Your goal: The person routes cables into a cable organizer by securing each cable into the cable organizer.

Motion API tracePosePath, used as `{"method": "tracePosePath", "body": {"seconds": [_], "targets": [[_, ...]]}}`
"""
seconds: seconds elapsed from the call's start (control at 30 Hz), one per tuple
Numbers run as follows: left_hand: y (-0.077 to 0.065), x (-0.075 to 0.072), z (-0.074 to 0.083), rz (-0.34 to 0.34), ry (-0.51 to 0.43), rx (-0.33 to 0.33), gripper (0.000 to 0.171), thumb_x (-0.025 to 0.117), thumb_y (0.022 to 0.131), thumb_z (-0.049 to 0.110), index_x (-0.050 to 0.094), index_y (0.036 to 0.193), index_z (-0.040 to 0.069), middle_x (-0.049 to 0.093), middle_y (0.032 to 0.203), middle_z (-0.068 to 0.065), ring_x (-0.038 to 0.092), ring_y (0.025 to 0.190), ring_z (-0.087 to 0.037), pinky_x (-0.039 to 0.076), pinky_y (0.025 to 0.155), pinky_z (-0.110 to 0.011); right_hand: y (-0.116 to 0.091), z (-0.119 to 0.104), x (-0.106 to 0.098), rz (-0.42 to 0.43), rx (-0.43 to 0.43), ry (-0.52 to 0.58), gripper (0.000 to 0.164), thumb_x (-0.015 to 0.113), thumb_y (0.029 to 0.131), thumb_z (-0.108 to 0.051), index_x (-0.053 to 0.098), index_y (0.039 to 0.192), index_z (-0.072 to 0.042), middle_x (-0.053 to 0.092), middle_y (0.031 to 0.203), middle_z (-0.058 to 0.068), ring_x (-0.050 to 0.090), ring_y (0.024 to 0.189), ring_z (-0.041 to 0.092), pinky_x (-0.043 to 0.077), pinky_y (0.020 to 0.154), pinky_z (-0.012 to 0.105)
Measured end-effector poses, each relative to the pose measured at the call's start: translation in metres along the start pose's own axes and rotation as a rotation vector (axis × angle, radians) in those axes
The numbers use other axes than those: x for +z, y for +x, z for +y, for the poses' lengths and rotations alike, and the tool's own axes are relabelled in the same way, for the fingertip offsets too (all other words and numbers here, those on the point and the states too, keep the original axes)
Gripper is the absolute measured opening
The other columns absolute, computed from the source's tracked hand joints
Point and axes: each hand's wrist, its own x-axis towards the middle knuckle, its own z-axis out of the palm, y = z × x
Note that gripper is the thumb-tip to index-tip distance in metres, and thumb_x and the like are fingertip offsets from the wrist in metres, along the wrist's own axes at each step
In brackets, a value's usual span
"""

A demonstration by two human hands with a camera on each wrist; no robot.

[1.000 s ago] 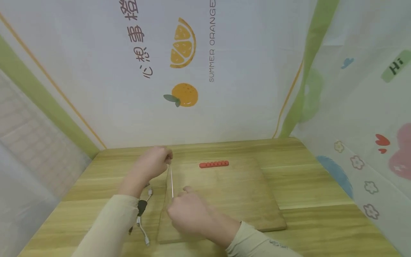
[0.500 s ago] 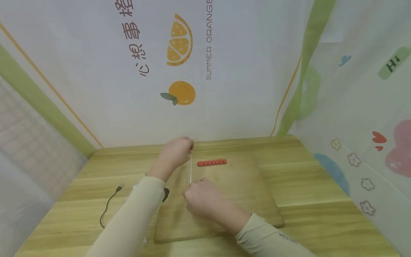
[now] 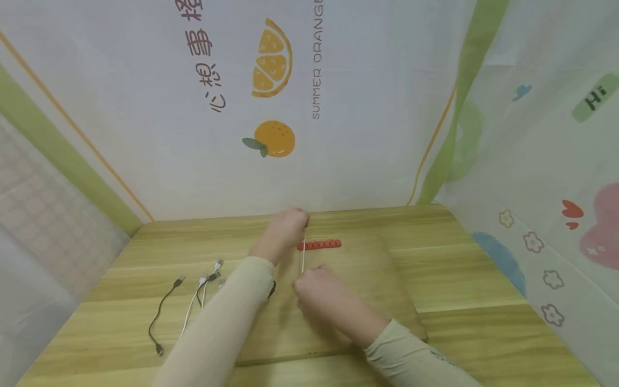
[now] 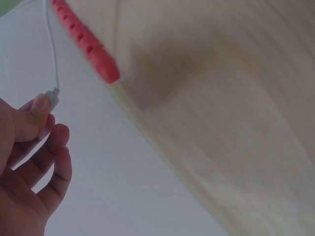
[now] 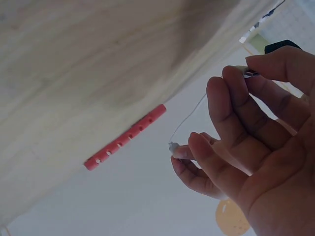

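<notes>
The step in hand looks to be lining up a white cable (image 3: 303,258) with a red slotted cable-holder strip (image 3: 329,244). To do it well, keep the cable straight between the two ends and turn it to follow one of the slots (image 5: 119,145) before pressing. A slack wire would probably ride up on the ridges. Pinching the plugs rather than the thin wire seems right, since it spares the wire and leaves its middle bare.

The strip lies left to right along the far part of the wooden board (image 3: 367,285) on the counter (image 3: 464,252). In the head view, the cable crosses the strip's left end; the left wrist view shows the two apart.

The left hand (image 3: 285,228) reaches past the strip to the far side, thumb and forefinger clamped on a pale plug (image 4: 52,100), its other fingers loosely bent. The right hand (image 3: 324,293) is over the board on the near side, its grip together on the cable's other connector (image 5: 250,73), which the fingers partly hide. Both forearms slant in from the near side. More cables (image 3: 187,314) lie left of the board.
</notes>
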Motion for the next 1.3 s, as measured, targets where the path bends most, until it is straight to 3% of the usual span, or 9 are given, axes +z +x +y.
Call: {"method": "tracePosePath", "body": {"seconds": [0.17, 0.4, 0.6, 0.77, 0.97, 1.13, 1.3], "targets": [[0.006, 0.016, -0.001, -0.012, 0.015, 0.005, 0.013, 0.064, 0.099, -0.001, 0.070, 0.095, 0.010, 0.070, 0.093, -0.002, 0.064, 0.084, -0.017, 0.059, 0.080, -0.036, -0.004, 0.003, 0.004, -0.027, 0.001, 0.013, 0.018, 0.080, 0.089, -0.024, 0.070, 0.075, -0.019, 0.066, 0.070, -0.004, 0.059, 0.064, 0.012, 0.047, 0.064, 0.031], [0.009, 0.032, -0.003, -0.005, 0.021, 0.003, 0.013, 0.066, 0.097, -0.004, 0.072, 0.097, 0.008, 0.070, 0.093, -0.002, 0.062, 0.087, -0.016, 0.058, 0.083, -0.033, -0.005, 0.005, 0.011, -0.036, -0.002, -0.016, 0.019, 0.081, 0.090, -0.026, 0.072, 0.075, -0.019, 0.067, 0.070, -0.002, 0.061, 0.065, 0.012, 0.047, 0.067, 0.032], [0.013, 0.032, -0.003, -0.006, 0.045, -0.001, 0.006, 0.071, 0.098, 0.003, 0.072, 0.096, 0.009, 0.070, 0.092, -0.002, 0.063, 0.086, -0.017, 0.058, 0.081, -0.033, -0.002, 0.008, 0.017, -0.018, -0.016, -0.049, 0.017, 0.077, 0.090, -0.018, 0.072, 0.074, -0.019, 0.068, 0.069, -0.002, 0.059, 0.061, 0.012, 0.046, 0.066, 0.033], [0.017, 0.031, 0.001, -0.033, 0.063, 0.009, 0.015, 0.067, 0.100, 0.003, 0.067, 0.087, 0.010, 0.065, 0.086, -0.003, 0.056, 0.079, -0.017, 0.057, 0.077, -0.037, -0.002, 0.010, 0.021, -0.011, -0.007, -0.071, 0.017, 0.076, 0.089, -0.015, 0.071, 0.073, -0.019, 0.069, 0.071, -0.002, 0.063, 0.064, 0.014, 0.049, 0.069, 0.036], [0.021, 0.030, 0.003, -0.059, 0.097, 0.002, 0.016, 0.068, 0.098, 0.005, 0.067, 0.084, 0.011, 0.069, 0.090, -0.004, 0.064, 0.085, -0.021, 0.061, 0.081, -0.044, -0.001, 0.012, 0.022, -0.026, -0.020, -0.072, 0.017, 0.075, 0.089, -0.016, 0.071, 0.073, -0.019, 0.068, 0.070, -0.001, 0.059, 0.061, 0.014, 0.049, 0.067, 0.035], [0.025, 0.030, 0.003, -0.061, 0.117, 0.016, 0.025, 0.062, 0.098, 0.000, 0.063, 0.076, 0.013, 0.071, 0.088, -0.005, 0.062, 0.081, -0.021, 0.061, 0.079, -0.046, 0.001, 0.015, 0.022, -0.044, -0.016, -0.028, 0.019, 0.075, 0.090, -0.018, 0.069, 0.072, -0.018, 0.064, 0.068, -0.001, 0.054, 0.060, 0.014, 0.050, 0.065, 0.036], [0.028, 0.033, 0.000, -0.065, 0.136, 0.014, 0.026, 0.062, 0.100, 0.003, 0.062, 0.076, 0.014, 0.070, 0.088, -0.004, 0.060, 0.080, -0.019, 0.061, 0.079, -0.045, 0.000, 0.013, 0.019, -0.032, -0.022, -0.026, 0.017, 0.075, 0.089, -0.015, 0.069, 0.073, -0.018, 0.066, 0.070, -0.001, 0.057, 0.061, 0.014, 0.054, 0.068, 0.038]]}}
